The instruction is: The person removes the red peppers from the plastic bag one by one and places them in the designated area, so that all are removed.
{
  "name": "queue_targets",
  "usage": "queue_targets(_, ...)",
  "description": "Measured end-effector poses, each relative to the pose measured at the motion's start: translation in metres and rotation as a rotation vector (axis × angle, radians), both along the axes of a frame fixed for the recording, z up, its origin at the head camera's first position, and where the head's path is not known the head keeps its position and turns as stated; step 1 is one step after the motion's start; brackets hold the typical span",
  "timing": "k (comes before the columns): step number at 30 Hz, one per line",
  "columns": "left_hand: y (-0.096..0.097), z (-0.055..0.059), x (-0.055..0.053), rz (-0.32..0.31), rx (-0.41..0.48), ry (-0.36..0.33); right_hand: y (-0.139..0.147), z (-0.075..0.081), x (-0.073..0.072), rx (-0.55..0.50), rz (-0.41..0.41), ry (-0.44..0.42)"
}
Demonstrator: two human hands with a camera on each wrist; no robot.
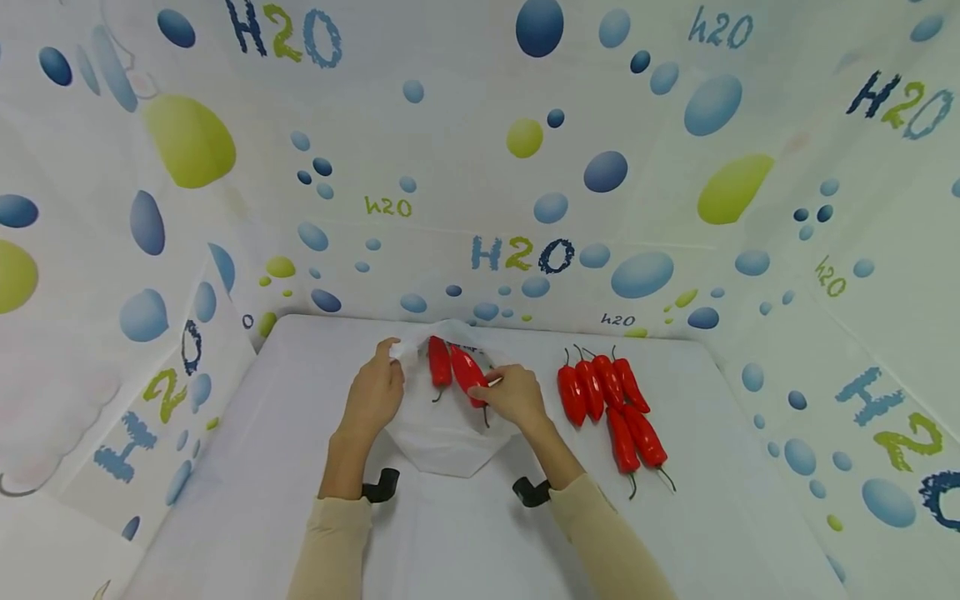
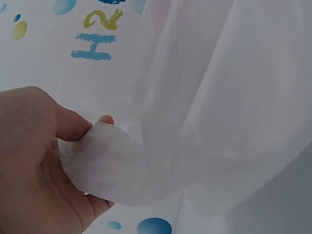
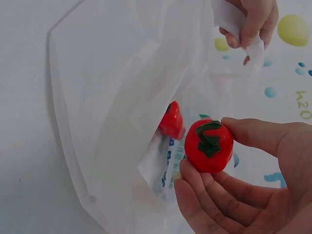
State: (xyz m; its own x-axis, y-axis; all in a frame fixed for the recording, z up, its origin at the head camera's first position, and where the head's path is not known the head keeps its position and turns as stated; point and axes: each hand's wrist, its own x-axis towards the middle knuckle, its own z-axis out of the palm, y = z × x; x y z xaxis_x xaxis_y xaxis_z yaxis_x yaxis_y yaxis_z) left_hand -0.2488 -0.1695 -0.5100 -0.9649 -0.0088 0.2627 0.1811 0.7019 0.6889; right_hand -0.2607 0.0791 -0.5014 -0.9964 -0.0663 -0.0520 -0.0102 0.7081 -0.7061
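A white, see-through plastic bag (image 1: 450, 446) lies in front of me on the table with its mouth held up. My left hand (image 1: 375, 393) pinches the bag's edge between thumb and fingers, as the left wrist view also shows. In my right hand (image 1: 517, 393) is a glossy red chili pepper (image 1: 467, 371), gripped near its green stem end and pointing into the bag's mouth. Beside it, another red pepper (image 1: 439, 364) shows at the bag opening, stem toward me. In the right wrist view the held pepper's green cap (image 3: 209, 139) faces the camera.
Several more red peppers lie grouped to the right on the white table (image 1: 720, 492), four in a back row such as this pepper (image 1: 572, 396), and two in front, including one pepper (image 1: 645, 437). A printed curtain (image 1: 450, 167) stands behind and along both sides.
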Motion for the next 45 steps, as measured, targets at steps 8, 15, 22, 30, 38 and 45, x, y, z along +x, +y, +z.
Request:
queue_targets(8, 0.001, 0.002, 0.001, -0.002, 0.005, 0.013, 0.008, 0.0, 0.008, -0.031, -0.037, -0.006)
queue_targets(15, 0.003, 0.002, 0.0, -0.007, -0.001, 0.015, 0.016, 0.002, 0.017, -0.065, -0.068, 0.018)
queue_targets(22, 0.003, 0.001, -0.001, -0.005, -0.001, 0.0, 0.025, -0.001, 0.022, -0.055, -0.077, 0.032)
queue_targets(30, 0.002, -0.002, -0.002, -0.008, -0.016, 0.017, 0.037, 0.003, 0.032, -0.109, -0.099, 0.026)
queue_targets(38, 0.002, -0.004, -0.003, -0.015, -0.025, 0.006, 0.048, 0.002, 0.036, -0.121, -0.123, 0.019)
queue_targets(45, 0.002, -0.005, -0.003, -0.012, -0.029, 0.013, 0.056, 0.002, 0.045, -0.158, -0.143, 0.035)
